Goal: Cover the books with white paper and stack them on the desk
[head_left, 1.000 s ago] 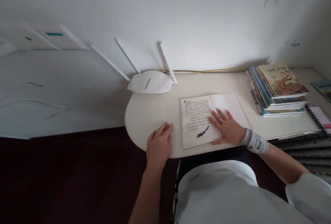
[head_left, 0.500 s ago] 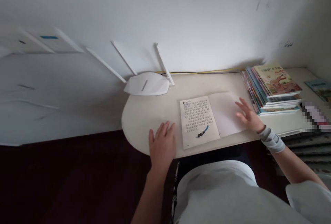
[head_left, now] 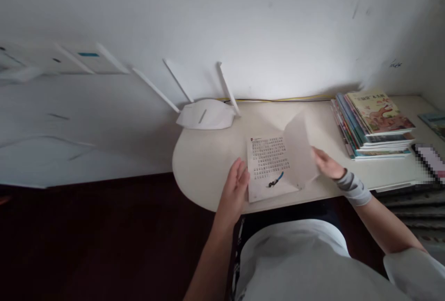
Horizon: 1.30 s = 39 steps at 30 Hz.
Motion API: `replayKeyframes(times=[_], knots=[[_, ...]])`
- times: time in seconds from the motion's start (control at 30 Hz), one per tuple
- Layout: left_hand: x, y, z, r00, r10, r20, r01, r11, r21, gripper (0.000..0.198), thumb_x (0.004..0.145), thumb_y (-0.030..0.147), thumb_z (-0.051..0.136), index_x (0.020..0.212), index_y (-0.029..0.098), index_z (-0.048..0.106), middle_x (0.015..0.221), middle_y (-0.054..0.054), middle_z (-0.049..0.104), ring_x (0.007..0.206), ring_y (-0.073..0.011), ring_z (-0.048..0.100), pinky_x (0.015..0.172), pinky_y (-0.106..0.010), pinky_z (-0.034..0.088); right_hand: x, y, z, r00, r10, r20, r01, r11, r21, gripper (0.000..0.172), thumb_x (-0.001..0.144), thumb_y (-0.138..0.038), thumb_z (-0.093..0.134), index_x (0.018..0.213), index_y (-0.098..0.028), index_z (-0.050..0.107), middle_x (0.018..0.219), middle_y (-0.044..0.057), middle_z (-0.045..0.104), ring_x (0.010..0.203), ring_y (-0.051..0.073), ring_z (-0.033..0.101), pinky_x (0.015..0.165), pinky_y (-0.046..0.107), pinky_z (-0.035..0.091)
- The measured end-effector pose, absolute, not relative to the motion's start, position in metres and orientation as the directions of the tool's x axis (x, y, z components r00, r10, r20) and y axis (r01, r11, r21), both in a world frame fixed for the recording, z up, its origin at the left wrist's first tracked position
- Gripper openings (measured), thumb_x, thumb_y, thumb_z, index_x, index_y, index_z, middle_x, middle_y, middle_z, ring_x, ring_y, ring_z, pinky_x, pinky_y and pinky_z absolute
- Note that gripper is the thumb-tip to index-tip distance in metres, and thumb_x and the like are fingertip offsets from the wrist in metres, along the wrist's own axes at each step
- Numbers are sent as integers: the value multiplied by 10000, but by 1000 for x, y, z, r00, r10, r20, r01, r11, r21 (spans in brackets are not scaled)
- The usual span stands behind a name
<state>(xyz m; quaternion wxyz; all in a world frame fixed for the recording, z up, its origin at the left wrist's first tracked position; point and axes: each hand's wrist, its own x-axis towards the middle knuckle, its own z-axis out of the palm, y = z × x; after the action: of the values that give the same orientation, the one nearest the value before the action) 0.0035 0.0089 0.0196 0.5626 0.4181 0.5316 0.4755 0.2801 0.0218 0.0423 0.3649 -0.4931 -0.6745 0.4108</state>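
Observation:
An open book (head_left: 269,164) lies on the pale table, with printed text and a small blue-and-black picture on its left page. Its blank right side (head_left: 301,148) is tilted up off the table. My right hand (head_left: 328,164), with a grey band at the wrist, has hold of the outer edge of that raised side, and its fingertips are partly hidden behind it. At the book's left edge my left hand (head_left: 235,189) rests on its side, fingers stretched out and slightly curved, holding nothing.
A white router (head_left: 207,114) with upright antennas stands at the back left of the table (head_left: 198,162). To the right sits a stack of books (head_left: 378,120), with a blurred-out phone-like object (head_left: 431,159) beside it. Cables run along the wall.
My right hand has come down and left to the book's edge, and the blank side has risen from flat to tilted. My left hand has moved right, turning onto its side.

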Motion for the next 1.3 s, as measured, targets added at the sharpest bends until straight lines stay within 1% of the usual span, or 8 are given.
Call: replayKeyframes(times=[0.13,0.23,0.33,0.63,0.8,0.97,1.13,1.3], knots=[[-13,23,35,81,886,-456,-535,425,730,284,843,297,509,1117,226,524,1243,-80,550,1051,-180,592,915,-323,456,229,12,34,-520,844,130,637,486,-598,711,832,-616,408,1384,-170,376,1457,144,285,1350,322,217,1082,512,238],[-19,30,38,101,852,-514,-570,473,672,213,855,287,479,1014,178,570,1137,-97,609,958,-179,625,816,-310,502,206,3,23,-576,812,93,771,577,-270,725,771,-667,458,1354,-237,424,1446,157,299,1325,427,196,995,659,240],[-14,30,36,157,855,-494,-525,496,691,231,814,257,541,1008,142,593,1094,-104,638,951,-188,624,786,-291,507,197,-2,16,-598,797,89,777,603,-183,795,726,-708,473,1370,-248,396,1441,165,306,1310,443,223,988,684,211],[30,19,59,260,963,70,-49,-60,997,501,868,475,443,1280,192,483,1286,-90,547,1208,-246,474,1013,-390,374,204,2,52,-443,888,127,590,395,-704,856,819,-678,345,1448,-133,149,1426,205,317,1314,336,296,1038,593,236],[78,5,76,611,731,304,97,-450,888,565,898,488,352,1375,184,348,1431,-114,370,1325,-229,323,1083,-400,291,254,12,90,-191,966,172,265,219,-939,783,855,-532,455,1451,-221,52,1362,138,432,1132,217,532,938,415,460],[91,-6,55,712,634,302,342,-688,640,524,895,453,390,1343,181,388,1379,-126,441,1324,-244,323,1062,-448,315,341,18,66,-127,992,-14,354,33,-935,691,782,-409,598,1388,-302,284,1380,92,414,933,199,629,750,367,555],[70,3,27,490,824,286,741,-566,361,486,900,438,379,1296,163,450,1348,-145,475,1322,-324,305,1030,-583,277,349,17,26,-11,979,203,836,121,-536,578,810,-346,536,1344,-173,397,1419,177,330,1256,316,393,958,519,394],[79,-2,18,534,813,232,796,-576,186,563,886,515,343,1311,160,442,1398,-154,408,1342,-337,252,1030,-630,206,278,18,28,-325,931,163,930,346,-120,479,897,-351,399,1341,-172,415,1460,170,265,1340,321,244,1010,580,264]])
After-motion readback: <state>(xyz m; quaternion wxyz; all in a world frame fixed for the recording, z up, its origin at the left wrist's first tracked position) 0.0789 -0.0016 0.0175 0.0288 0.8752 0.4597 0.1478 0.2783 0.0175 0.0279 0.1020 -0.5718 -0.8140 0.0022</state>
